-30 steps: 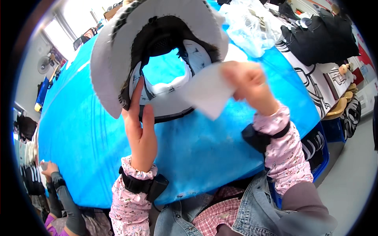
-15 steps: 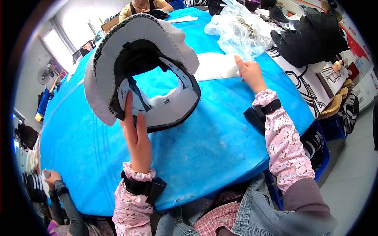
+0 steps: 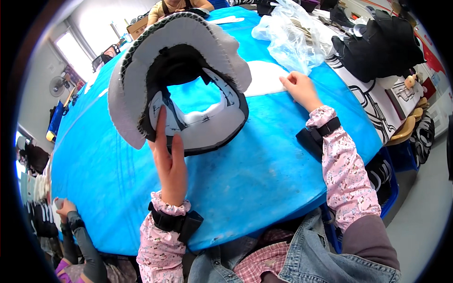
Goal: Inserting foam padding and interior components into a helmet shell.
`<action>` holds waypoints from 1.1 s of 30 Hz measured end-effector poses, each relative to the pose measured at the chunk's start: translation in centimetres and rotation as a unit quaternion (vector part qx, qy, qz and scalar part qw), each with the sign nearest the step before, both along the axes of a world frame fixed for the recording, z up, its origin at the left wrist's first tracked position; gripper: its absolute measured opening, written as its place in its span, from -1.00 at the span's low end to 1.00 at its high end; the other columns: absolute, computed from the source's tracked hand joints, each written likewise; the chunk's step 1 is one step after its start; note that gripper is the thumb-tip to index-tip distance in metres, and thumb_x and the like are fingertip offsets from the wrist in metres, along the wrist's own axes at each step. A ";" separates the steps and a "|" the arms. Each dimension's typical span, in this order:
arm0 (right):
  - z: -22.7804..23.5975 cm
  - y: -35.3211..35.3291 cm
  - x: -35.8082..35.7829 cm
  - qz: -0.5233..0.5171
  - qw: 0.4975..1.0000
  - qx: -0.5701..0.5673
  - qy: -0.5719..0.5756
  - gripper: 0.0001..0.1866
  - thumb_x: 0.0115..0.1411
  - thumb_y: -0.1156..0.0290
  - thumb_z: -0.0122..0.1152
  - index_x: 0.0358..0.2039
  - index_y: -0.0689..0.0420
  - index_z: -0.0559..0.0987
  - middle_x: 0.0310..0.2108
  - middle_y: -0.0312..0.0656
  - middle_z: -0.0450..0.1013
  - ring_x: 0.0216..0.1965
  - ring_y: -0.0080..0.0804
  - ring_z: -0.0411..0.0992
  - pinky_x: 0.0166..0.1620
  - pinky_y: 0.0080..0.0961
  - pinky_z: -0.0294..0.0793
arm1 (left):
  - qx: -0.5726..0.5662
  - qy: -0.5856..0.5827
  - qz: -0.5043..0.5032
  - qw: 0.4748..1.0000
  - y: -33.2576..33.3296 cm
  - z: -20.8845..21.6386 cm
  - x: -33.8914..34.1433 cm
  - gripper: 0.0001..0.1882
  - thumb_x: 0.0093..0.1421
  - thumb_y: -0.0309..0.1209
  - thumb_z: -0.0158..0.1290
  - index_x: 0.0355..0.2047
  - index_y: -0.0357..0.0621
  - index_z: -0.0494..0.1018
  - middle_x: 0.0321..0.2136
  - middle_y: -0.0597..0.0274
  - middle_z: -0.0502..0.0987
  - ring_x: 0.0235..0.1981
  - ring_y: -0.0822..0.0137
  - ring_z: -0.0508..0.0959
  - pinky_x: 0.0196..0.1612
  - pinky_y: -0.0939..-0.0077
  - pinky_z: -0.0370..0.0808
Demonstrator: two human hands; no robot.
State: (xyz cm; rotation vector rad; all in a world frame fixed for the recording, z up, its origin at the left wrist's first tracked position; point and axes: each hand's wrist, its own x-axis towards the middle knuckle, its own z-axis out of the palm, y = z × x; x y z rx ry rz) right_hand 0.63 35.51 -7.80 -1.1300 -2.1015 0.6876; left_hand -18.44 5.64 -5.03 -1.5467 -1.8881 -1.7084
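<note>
A shoe upper [image 3: 134,70], grey-white outside with black lining and a stitched edge, is held up tilted above the table's left half, its opening toward me. My left hand [image 3: 171,170] grips its near side, with one finger inside against a white lining piece and the other fingers partly hidden. Farther right, the closed fingers of my right hand [image 3: 303,89] pinch the right edge of a thin white sheet [image 3: 266,78]. That sheet lies flat on the blue table cover, its left end hidden behind the upper.
The blue-covered table [image 3: 226,198] fills the middle. Back right are a clear plastic bag [image 3: 292,40] with flat pieces inside and a pile of black shoe uppers [image 3: 377,47]. A co-worker's hands [image 3: 66,210] show at lower left; another person [image 3: 179,5] sits across.
The white sheet's curled right edge has come down flat, with my right hand still at that edge. My left hand keeps the shoe upper raised; the whole view has shifted slightly.
</note>
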 end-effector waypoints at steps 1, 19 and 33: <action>-0.1 -0.2 -0.1 0.007 1.000 -0.002 0.002 -0.63 0.06 0.07 0.18 -0.50 0.17 0.53 -0.56 -0.11 0.48 -0.47 -0.21 0.47 -0.39 -0.33 0.40 | -0.002 0.002 0.007 1.000 0.0 0.0 -0.1 -0.51 0.20 -0.57 -0.18 0.17 -0.19 0.20 0.16 -0.03 0.15 0.19 0.10 0.15 0.24 0.32 -0.04; 0.0 -4.4 -18.6 0.316 0.878 0.304 -0.191 -0.53 0.15 0.02 0.02 -0.07 0.09 0.49 0.09 0.11 0.22 0.14 -0.02 0.17 0.14 -0.01 0.12 | 0.142 -0.068 0.179 0.971 -0.9 -0.8 -8.7 -0.59 0.33 -0.37 -0.37 0.10 -0.20 0.30 0.06 0.06 0.32 0.10 0.21 0.27 0.18 0.44 0.09; 4.0 -5.7 -5.5 0.110 0.864 0.446 -0.205 -0.46 -0.11 0.59 0.00 -0.01 0.35 0.35 0.10 0.05 0.21 0.13 -0.09 0.18 0.18 -0.17 0.08 | 0.174 -0.118 0.078 0.974 0.1 0.6 -5.9 -0.64 0.29 -0.42 -0.25 0.04 -0.28 0.33 0.05 0.03 0.27 0.10 0.17 0.25 0.17 0.44 0.10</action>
